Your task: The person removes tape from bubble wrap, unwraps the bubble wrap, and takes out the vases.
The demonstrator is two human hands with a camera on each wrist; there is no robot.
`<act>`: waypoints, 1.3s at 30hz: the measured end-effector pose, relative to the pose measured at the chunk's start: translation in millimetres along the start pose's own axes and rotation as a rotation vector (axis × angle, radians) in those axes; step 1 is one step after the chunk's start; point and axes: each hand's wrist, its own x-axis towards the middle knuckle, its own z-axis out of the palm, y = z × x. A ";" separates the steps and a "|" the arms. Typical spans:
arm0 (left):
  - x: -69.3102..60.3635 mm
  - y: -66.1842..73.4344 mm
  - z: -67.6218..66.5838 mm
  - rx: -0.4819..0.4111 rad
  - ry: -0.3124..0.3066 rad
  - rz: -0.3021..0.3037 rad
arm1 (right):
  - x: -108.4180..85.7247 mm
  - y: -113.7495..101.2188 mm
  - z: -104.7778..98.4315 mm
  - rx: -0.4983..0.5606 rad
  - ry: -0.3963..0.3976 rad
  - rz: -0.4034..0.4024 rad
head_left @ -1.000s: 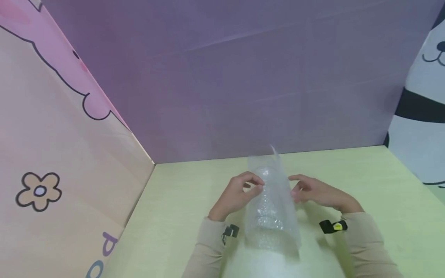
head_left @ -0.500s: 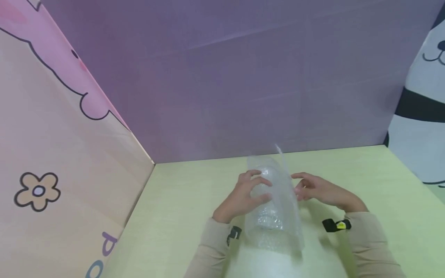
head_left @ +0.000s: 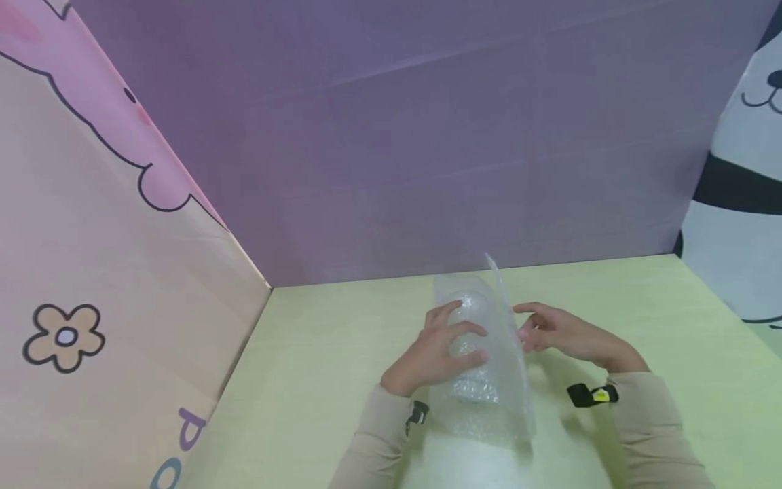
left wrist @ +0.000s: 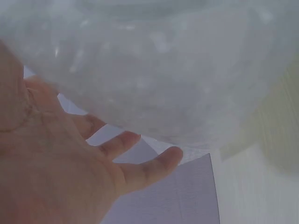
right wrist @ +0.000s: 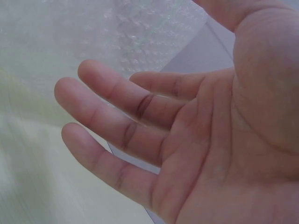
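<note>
A sheet of clear bubble wrap (head_left: pixel 491 414) is rolled partly round a rounded, shiny, see-through form, whose kind I cannot tell. It stands near the middle of the table in the head view. My left hand (head_left: pixel 435 353) lies against its left side and front, fingers spread; in the left wrist view the fingers (left wrist: pixel 149 170) curve loosely beside the bulging wrap (left wrist: pixel 154 70). At the loose right edge is my right hand (head_left: pixel 565 336), its thumb and index tips touching or very near the wrap. Its other fingers (right wrist: pixel 112 116) extend loosely in the right wrist view.
The pale yellow table (head_left: pixel 324 339) ends at a purple backdrop (head_left: pixel 427 149). A printed panel (head_left: pixel 140 292) with a flower stands on the left, and a panda-patterned one (head_left: pixel 739 244) on the right.
My left hand has spread its fingers and slid rightward over the front of the wrap. The right hand and the loose wrap edge have shifted slightly to the right.
</note>
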 end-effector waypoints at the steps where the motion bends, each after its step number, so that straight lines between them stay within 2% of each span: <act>1: -0.2 0.0 0.1 0.003 0.000 0.002 | 0.2 0.0 0.1 -0.001 0.001 0.000; 7: -1.2 -1.9 1.4 0.010 -0.010 0.004 | 1.1 0.3 0.7 0.001 0.001 -0.012; 16: -1.4 -2.3 4.6 0.033 -0.033 -0.028 | -2.4 -3.2 0.0 -0.005 0.004 -0.024; 29: -2.5 0.3 3.8 0.018 -0.031 -0.023 | -10.8 -6.6 -5.2 -0.007 0.020 -0.046; 39: -3.4 1.8 2.7 0.022 -0.037 -0.029 | -18.7 -8.3 -12.0 -0.036 0.000 -0.067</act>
